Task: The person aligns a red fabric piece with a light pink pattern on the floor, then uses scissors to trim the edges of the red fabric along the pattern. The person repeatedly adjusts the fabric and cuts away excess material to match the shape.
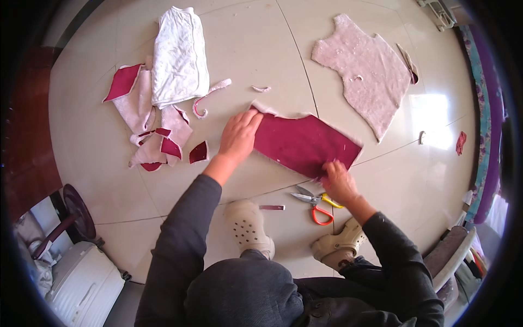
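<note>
My left hand (238,135) lies flat, fingers together, on the upper-left end of the dark red fabric piece (305,143) on the floor; my right hand (338,180) pinches its lower-right edge, scissors (315,203) just beside it.

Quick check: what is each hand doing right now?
Left hand: open, flat on the dark red fabric piece at its left end.
Right hand: fingers curled, pinching the fabric's lower right edge.
</note>
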The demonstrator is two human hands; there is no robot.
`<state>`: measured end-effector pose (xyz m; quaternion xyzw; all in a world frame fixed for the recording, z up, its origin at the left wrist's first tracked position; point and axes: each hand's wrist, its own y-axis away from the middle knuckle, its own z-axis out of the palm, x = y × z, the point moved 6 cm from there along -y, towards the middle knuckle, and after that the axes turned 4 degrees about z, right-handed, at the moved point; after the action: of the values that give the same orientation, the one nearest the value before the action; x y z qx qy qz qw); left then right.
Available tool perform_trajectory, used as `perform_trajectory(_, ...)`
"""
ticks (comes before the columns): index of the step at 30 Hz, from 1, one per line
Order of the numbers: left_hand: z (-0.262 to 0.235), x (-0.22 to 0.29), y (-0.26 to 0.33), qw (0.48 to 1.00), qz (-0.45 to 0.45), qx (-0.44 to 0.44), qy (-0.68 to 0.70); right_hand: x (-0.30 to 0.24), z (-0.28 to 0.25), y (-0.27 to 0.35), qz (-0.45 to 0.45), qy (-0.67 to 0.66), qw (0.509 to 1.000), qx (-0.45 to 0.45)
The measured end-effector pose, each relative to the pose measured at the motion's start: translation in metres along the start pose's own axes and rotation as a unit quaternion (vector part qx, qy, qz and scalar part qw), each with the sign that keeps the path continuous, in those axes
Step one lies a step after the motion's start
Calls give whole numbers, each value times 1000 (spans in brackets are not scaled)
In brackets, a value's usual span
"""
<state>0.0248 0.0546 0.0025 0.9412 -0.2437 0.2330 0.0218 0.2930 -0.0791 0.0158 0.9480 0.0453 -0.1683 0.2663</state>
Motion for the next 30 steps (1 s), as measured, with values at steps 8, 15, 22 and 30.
perform_trajectory(8,-27,-18,-14,956,-164,164,178,14,-42,2,158,-165,965,127)
perform_trajectory(15,38,-3,57,843,-333,148,396,72,-37,-23,208,-121,966,95)
perform_trajectory(22,6,-10,8,919,-233,205,245,65,-26,-31,216,-76,973,-2)
perform_trajectory(30,-14,-56,-78,953,-103,205,200,63,-28,-31,182,-105,977,32)
